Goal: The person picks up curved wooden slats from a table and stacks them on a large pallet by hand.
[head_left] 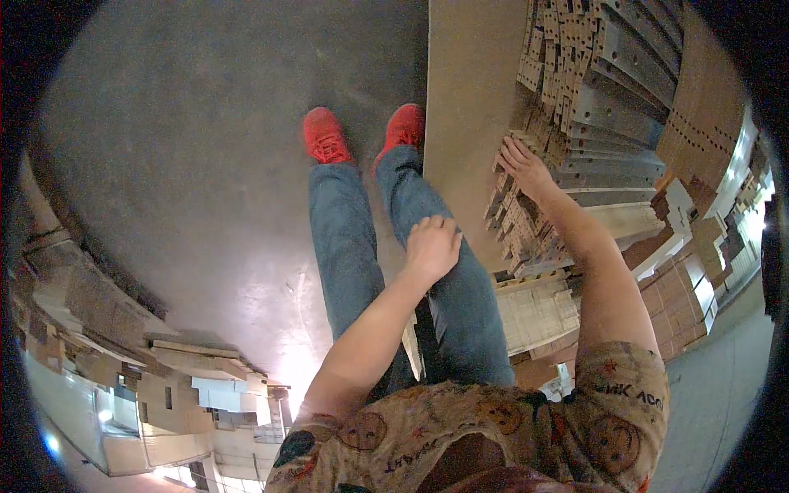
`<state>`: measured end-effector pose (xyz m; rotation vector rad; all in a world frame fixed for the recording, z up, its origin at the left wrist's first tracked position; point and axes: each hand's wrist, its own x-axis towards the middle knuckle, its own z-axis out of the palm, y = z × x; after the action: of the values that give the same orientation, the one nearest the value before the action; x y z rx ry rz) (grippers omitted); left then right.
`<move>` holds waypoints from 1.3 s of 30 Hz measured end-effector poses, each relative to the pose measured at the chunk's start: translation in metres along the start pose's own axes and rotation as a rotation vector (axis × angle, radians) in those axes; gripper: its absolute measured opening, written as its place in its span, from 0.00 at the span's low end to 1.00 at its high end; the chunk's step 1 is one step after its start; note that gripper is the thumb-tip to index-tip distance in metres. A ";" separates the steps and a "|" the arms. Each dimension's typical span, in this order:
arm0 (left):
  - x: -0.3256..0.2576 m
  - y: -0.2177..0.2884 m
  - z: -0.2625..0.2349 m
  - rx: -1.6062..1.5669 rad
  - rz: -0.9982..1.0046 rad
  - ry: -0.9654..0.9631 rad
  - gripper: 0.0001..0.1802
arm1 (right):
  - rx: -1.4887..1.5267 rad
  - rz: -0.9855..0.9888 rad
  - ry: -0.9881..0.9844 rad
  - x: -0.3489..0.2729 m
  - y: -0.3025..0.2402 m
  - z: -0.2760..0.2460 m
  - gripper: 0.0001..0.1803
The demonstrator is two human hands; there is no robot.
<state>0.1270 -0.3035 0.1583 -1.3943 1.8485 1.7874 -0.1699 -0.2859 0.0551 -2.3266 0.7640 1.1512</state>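
Note:
My right hand reaches out to a pile of stacked metal strips with punched holes. Its fingers are stretched out and lie over the near ends of the strips; no piece shows clearly gripped. My left hand is in front of my right thigh, with the fingers curled in and the palm hidden, so I cannot make out whether anything is inside. Past the right hand, more strips with holes are stacked in rows beside long, grey, flat metal parts.
The strips lie on a brown board whose left edge borders the grey floor. Wooden slats and cardboard boxes stand at the right. More cardboard is at the lower left. My red shoes stand beside the board.

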 end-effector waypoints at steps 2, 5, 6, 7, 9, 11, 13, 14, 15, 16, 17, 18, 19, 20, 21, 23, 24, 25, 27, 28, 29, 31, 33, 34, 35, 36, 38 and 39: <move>0.001 -0.002 0.001 0.008 0.022 -0.010 0.12 | -0.003 0.013 -0.045 0.004 -0.004 -0.010 0.26; -0.001 -0.004 0.002 0.027 0.012 0.013 0.12 | -0.008 0.035 -0.104 0.004 -0.005 -0.006 0.25; -0.001 -0.005 0.002 0.033 0.010 0.018 0.12 | -0.009 0.042 -0.113 0.003 -0.005 -0.002 0.25; -0.003 -0.005 0.003 0.037 0.004 0.019 0.12 | -0.003 0.041 -0.116 0.002 -0.005 0.001 0.25; -0.003 -0.005 0.004 0.027 0.017 0.019 0.12 | -0.010 0.071 -0.093 0.001 -0.004 0.008 0.25; -0.003 -0.006 0.004 0.015 0.039 0.024 0.12 | -0.149 0.080 -0.140 0.001 -0.006 0.034 0.25; -0.004 -0.013 0.005 0.021 0.009 -0.008 0.13 | -0.287 0.082 -0.174 0.008 -0.011 0.043 0.25; -0.006 -0.017 0.004 0.026 0.004 -0.009 0.13 | -0.214 0.106 -0.241 0.013 -0.013 0.031 0.26; -0.008 -0.021 0.002 0.040 -0.005 0.003 0.13 | -0.140 0.128 -0.308 0.018 -0.016 0.018 0.26; -0.010 -0.021 0.002 0.049 -0.014 0.013 0.13 | -0.068 0.149 -0.380 0.019 -0.017 0.001 0.26; -0.012 -0.021 0.001 0.046 -0.014 0.009 0.13 | 0.003 0.172 -0.455 0.017 -0.019 -0.014 0.27; -0.014 -0.021 -0.001 0.051 -0.016 0.000 0.13 | 0.077 0.193 -0.527 0.016 -0.026 -0.023 0.27; -0.015 -0.021 -0.002 0.056 -0.014 -0.006 0.13 | 0.077 0.194 -0.529 0.013 -0.039 -0.029 0.27; -0.015 -0.020 -0.002 0.056 -0.014 -0.008 0.13 | 0.098 0.097 -0.492 0.009 -0.061 -0.028 0.27; -0.014 -0.018 -0.001 0.055 -0.009 -0.012 0.13 | 0.119 0.003 -0.455 0.007 -0.077 -0.019 0.27; -0.002 -0.004 0.001 0.035 0.038 -0.008 0.13 | 0.231 0.155 -0.168 -0.023 -0.100 0.085 0.27; 0.007 0.013 0.006 0.002 0.089 -0.015 0.13 | 0.262 0.224 -0.040 -0.058 -0.096 0.134 0.27; -0.017 -0.025 -0.006 0.105 -0.030 -0.040 0.13 | 0.198 -0.017 -0.409 0.011 -0.110 0.037 0.28; -0.016 -0.014 -0.005 0.088 0.036 -0.026 0.13 | 0.094 -0.057 -0.473 -0.006 -0.094 0.029 0.28; -0.014 -0.011 -0.002 0.077 0.084 0.004 0.13 | -0.019 -0.112 -0.517 -0.008 -0.089 0.032 0.28; -0.013 -0.008 0.000 0.080 0.087 -0.004 0.13 | -0.133 -0.168 -0.558 -0.010 -0.087 0.036 0.28; -0.011 -0.004 0.002 0.058 0.094 0.001 0.13 | -0.072 -0.048 -0.565 -0.017 -0.084 0.042 0.28; -0.014 -0.009 0.004 0.079 0.086 -0.006 0.13 | 0.018 0.024 -0.542 -0.016 -0.085 0.041 0.28; -0.012 -0.008 0.007 0.077 0.099 -0.009 0.14 | 0.021 0.035 -0.550 -0.021 -0.087 0.050 0.28; -0.011 -0.006 0.009 0.077 0.110 -0.016 0.14 | 0.065 0.098 -0.535 -0.025 -0.094 0.063 0.29; -0.009 -0.004 0.010 0.082 0.133 -0.013 0.13 | 0.109 0.161 -0.519 -0.029 -0.100 0.076 0.29; -0.015 -0.004 0.010 0.103 0.130 -0.021 0.13 | 0.358 0.302 -0.419 -0.027 -0.124 0.063 0.29; -0.015 -0.003 0.008 0.110 0.111 -0.049 0.13 | 0.594 0.450 -0.320 -0.026 -0.134 0.054 0.29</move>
<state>0.1335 -0.2888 0.1656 -1.2203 2.0016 1.7246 -0.1285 -0.1452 0.0639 -1.4827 1.3281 1.2179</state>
